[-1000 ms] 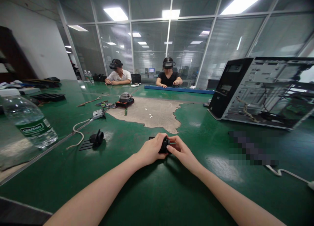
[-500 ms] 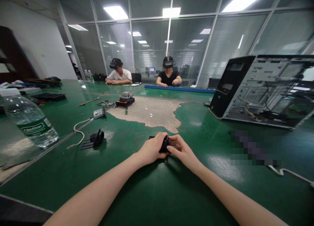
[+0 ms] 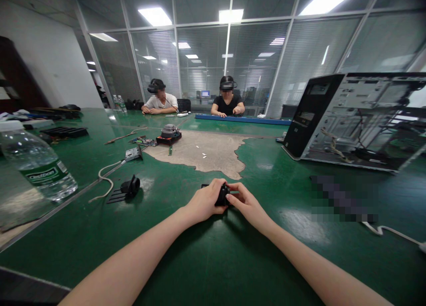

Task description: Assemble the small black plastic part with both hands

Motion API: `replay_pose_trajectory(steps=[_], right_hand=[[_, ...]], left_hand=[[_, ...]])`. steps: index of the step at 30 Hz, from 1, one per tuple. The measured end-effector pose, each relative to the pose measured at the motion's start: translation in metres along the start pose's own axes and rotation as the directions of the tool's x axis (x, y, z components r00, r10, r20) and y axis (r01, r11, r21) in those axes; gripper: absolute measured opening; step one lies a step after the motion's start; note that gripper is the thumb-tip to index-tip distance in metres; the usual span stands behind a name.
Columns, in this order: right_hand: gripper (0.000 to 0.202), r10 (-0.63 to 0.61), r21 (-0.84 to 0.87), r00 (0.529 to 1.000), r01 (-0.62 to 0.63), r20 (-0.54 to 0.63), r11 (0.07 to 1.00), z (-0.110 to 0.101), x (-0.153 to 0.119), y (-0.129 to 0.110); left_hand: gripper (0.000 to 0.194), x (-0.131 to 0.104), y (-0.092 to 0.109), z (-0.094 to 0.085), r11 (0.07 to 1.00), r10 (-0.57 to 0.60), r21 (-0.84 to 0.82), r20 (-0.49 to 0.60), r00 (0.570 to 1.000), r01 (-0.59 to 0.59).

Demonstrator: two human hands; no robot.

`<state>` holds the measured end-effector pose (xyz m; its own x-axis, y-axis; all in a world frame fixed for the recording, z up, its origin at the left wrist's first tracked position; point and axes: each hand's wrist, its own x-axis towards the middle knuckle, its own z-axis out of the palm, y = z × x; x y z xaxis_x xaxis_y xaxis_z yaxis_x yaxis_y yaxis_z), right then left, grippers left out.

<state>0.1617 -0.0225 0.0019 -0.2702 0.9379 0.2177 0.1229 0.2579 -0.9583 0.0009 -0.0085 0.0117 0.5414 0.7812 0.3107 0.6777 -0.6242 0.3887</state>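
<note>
My left hand (image 3: 207, 199) is wrapped around a small black part (image 3: 222, 197), holding it just above or on the green table; which of the two I cannot tell. From the other side, my right hand (image 3: 242, 200) pinches the right end of that part between thumb and fingers. Most of the part is covered by my fingers, so its exact kind does not show. To the left lies another black plastic piece (image 3: 130, 187), with a rounded body and several thin prongs.
An opened computer case (image 3: 316, 119) stands at the right, near a blurred dark object (image 3: 342, 198) with a pale cable. A water bottle (image 3: 41, 170) is at the left. Beyond lie a fan-like cooler (image 3: 169, 134) and a metal piece (image 3: 133, 153) with a cable. Two people sit opposite.
The right fingers and thumb have shifted very slightly at the end of the black part. The whole view has moved a little; both hands keep their hold.
</note>
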Motion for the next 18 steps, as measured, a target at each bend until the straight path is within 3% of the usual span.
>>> replay_pose_trajectory(steps=[6,13,18], right_hand=[[0.021,-0.041,0.069,0.999,0.04,0.016,0.997,0.0006,-0.0025,0.0007],[0.029,0.012,-0.023,0.999,-0.013,-0.036,1.0,-0.0005,0.0018,0.0031],[0.027,-0.014,0.011,1.0,0.013,0.02,1.0,-0.0001,-0.0004,0.0009]], left_hand=[[0.061,0.0001,0.0007,-0.0001,1.0,-0.03,-0.007,0.012,0.999,0.03],[0.064,0.0,-0.0012,0.0013,1.0,0.003,-0.002,-0.003,1.0,-0.003],[0.063,-0.0003,-0.0019,0.002,1.0,0.001,0.001,-0.004,1.0,-0.001]])
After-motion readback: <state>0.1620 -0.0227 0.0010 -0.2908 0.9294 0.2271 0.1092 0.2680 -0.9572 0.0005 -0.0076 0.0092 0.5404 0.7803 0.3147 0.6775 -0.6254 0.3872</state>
